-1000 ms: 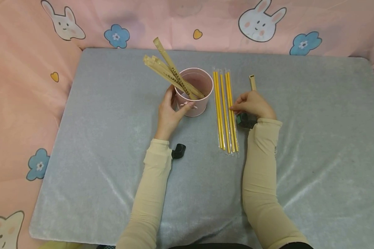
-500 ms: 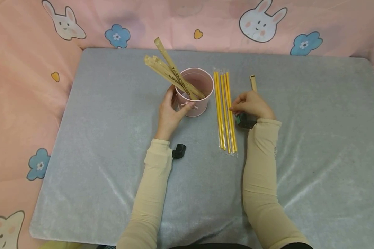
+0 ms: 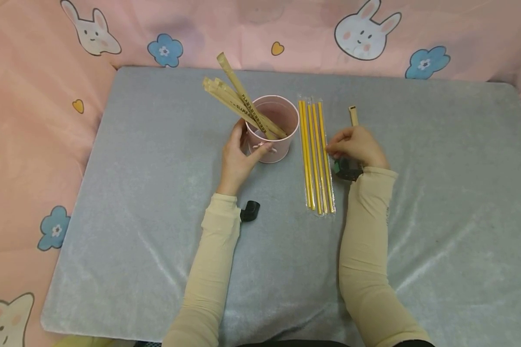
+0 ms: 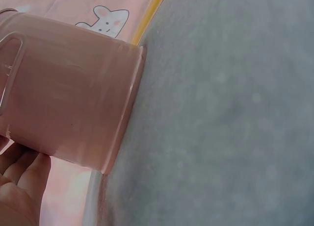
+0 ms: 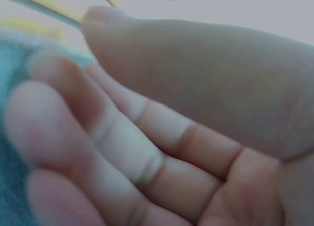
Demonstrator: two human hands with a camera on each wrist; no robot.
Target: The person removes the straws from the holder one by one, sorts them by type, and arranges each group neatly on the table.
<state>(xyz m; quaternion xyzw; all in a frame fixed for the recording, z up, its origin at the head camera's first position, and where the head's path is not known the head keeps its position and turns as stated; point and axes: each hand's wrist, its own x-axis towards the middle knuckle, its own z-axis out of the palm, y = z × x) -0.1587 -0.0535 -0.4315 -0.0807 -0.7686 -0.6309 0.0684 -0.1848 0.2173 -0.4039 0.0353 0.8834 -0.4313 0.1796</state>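
Note:
My left hand [image 3: 236, 161] grips a small pink bucket [image 3: 282, 147], thumb across its front and fingers round its left side. The bucket stands upright, and several paper-wrapped straws [image 3: 243, 99] lean out of it to the left. Right of it, several yellow straws [image 3: 314, 159] in clear plastic lie side by side. My right hand [image 3: 358, 144] pinches the edge of the rightmost one between thumb and fingertips. In the right wrist view, blurred yellow shows just past the thumb tip [image 5: 98, 20]. Beyond the right hand, one paper-wrapped straw [image 3: 352, 115] pokes out, its lower part hidden.
A grey velvety cloth covers the table [image 3: 451, 193]. Behind and to the left hangs a pink curtain [image 3: 217, 29] with rabbits and flowers. A black wrist camera [image 3: 249, 211] sits by the left sleeve, another [image 3: 346, 169] by the right.
The right hand has shifted slightly to the right, and the rightmost yellow straw moved with it, apart from its neighbours. The left hand and bucket stay put.

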